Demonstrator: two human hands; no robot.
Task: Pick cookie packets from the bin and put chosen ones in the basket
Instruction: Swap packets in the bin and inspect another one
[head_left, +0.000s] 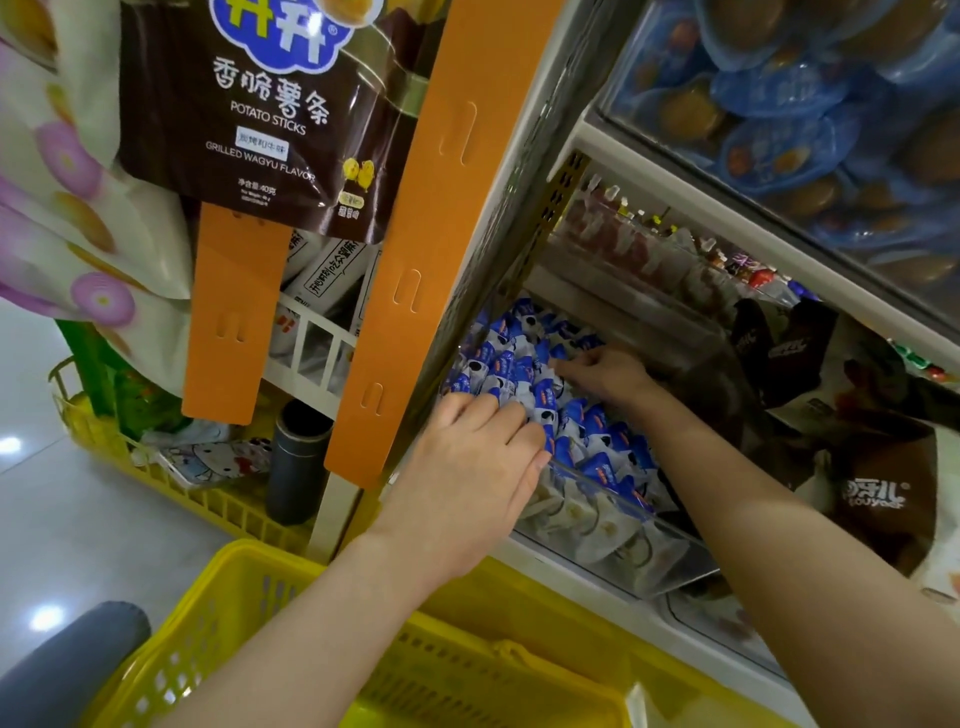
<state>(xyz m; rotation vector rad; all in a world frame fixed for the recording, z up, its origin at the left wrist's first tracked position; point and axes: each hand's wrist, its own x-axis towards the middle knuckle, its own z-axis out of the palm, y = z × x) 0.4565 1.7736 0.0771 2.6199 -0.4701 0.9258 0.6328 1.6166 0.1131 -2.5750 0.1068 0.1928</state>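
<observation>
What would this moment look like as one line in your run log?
stage: picking | left hand: on cookie packets in clear bin, grip unclear | right hand: reaching among packets farther back, grip unclear | yellow basket: below bin

Landmark: bin (675, 566). Cookie packets (519, 364) lie in it. Left hand (467, 467) rests on packets at its near left corner, right hand (608, 374) on packets farther in. Basket (249, 551) stands before and below it. Upright panel (431, 249) adjoins its left side. Crate (156, 483) holding a flask (296, 462) stands farther left.
</observation>
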